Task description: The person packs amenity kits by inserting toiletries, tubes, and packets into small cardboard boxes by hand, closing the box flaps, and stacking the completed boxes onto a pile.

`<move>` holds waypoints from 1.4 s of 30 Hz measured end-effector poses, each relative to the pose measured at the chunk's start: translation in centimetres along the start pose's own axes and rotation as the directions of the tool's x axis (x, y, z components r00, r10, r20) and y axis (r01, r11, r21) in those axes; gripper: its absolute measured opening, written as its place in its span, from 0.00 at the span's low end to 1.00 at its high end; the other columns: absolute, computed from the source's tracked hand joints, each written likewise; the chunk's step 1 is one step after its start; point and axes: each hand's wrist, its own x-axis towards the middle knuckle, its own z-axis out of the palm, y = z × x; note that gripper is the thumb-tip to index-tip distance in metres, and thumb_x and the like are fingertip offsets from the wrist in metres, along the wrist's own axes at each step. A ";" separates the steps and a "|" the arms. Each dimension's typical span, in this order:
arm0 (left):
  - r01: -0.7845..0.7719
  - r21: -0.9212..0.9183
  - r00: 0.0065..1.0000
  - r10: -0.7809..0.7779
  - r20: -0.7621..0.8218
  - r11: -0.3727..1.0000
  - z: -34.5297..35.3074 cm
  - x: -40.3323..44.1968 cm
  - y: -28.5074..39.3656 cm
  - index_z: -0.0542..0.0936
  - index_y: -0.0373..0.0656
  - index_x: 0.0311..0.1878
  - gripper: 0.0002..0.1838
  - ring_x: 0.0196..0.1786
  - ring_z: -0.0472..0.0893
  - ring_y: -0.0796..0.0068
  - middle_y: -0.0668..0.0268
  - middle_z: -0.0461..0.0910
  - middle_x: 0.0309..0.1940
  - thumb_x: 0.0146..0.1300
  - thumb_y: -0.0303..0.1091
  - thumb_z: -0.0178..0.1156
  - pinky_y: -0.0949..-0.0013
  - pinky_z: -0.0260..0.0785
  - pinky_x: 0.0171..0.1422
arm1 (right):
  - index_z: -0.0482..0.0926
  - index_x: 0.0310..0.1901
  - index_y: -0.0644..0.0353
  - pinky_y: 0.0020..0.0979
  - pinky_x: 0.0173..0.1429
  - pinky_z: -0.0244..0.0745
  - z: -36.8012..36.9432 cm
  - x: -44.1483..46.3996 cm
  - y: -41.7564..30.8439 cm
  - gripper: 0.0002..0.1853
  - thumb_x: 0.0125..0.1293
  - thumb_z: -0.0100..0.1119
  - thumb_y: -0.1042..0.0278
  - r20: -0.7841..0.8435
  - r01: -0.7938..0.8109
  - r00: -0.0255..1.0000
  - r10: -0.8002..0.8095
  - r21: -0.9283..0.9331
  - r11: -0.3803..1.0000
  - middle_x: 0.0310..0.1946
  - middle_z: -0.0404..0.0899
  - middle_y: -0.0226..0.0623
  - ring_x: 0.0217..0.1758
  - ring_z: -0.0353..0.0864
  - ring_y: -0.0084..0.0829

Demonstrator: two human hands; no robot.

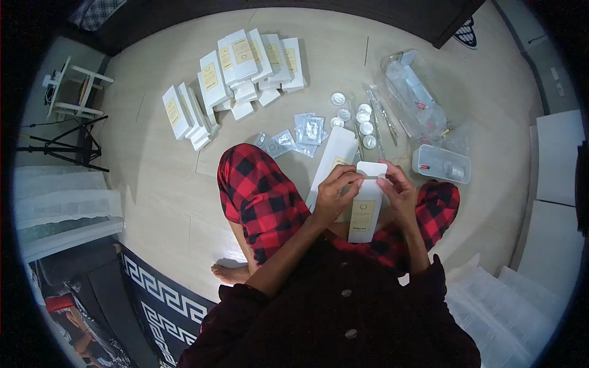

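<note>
A white cardboard box (365, 214) with a pale gold label stands over my lap, its top flap raised. My left hand (334, 195) is closed on the box's upper left edge, thumb and fingers at the flap. At the upper right corner my right hand (399, 189) pinches the same box near the flap. Another white box (337, 150), seemingly flat, lies on the floor just beyond my left hand. Silvery sachets (311, 130) lie left of it, and round silver discs (366, 129) lie beyond my hands. The inside of the held box is hidden.
Stacked white labelled boxes (236, 61) stand at the far left. A clear plastic bin (469, 170) and a large plastic bag (417, 92) are on the right. Thin wrapped sticks (381, 110) lie beside the discs. My crossed legs (264, 196) flank the work area.
</note>
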 end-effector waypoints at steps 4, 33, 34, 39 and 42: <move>0.046 -0.034 0.997 -0.044 0.057 0.998 -0.2 -0.1 0.4 0.81 0.38 0.40 0.08 0.41 0.79 0.66 0.59 0.78 0.39 0.57 0.25 0.61 0.70 0.72 0.46 | 0.75 0.50 0.65 0.24 0.54 0.69 -1.0 0.3 -0.1 0.16 0.60 0.59 0.77 0.067 -0.133 0.989 0.130 0.045 0.990 0.45 0.76 0.34 0.50 0.74 0.23; 0.589 -0.240 0.794 -0.500 0.345 0.771 -3.1 1.7 1.5 0.84 0.37 0.39 0.12 0.29 0.77 0.85 0.67 0.83 0.27 0.58 0.37 0.64 0.78 0.71 0.36 | 0.82 0.39 0.65 0.25 0.42 0.70 -0.3 1.4 -3.6 0.08 0.62 0.58 0.71 0.323 0.068 0.944 0.070 -0.398 0.915 0.32 0.80 0.36 0.37 0.76 0.24; 0.589 -0.240 0.795 -0.499 0.345 0.772 -3.1 1.9 1.4 0.84 0.37 0.39 0.12 0.29 0.77 0.85 0.67 0.83 0.27 0.58 0.37 0.64 0.78 0.71 0.36 | 0.82 0.39 0.65 0.25 0.42 0.70 -0.2 1.5 -3.7 0.08 0.62 0.58 0.71 0.323 0.069 0.944 0.070 -0.398 0.915 0.32 0.80 0.36 0.37 0.76 0.24; 0.526 -0.073 0.807 -0.469 0.358 0.848 -3.3 2.3 1.6 0.84 0.42 0.38 0.10 0.26 0.74 0.86 0.68 0.81 0.24 0.58 0.37 0.63 0.78 0.70 0.34 | 0.82 0.38 0.66 0.24 0.41 0.70 -0.2 1.5 -3.6 0.09 0.62 0.59 0.69 0.312 0.082 0.948 0.061 -0.425 0.901 0.30 0.79 0.36 0.34 0.75 0.23; 0.501 -0.067 0.811 -0.441 0.383 0.863 -3.4 2.2 1.7 0.84 0.44 0.40 0.09 0.28 0.74 0.86 0.69 0.81 0.25 0.58 0.35 0.63 0.79 0.70 0.35 | 0.82 0.37 0.66 0.24 0.39 0.70 -0.2 1.7 -3.4 0.09 0.62 0.59 0.69 0.320 0.072 0.945 0.067 -0.403 0.912 0.30 0.78 0.35 0.33 0.75 0.22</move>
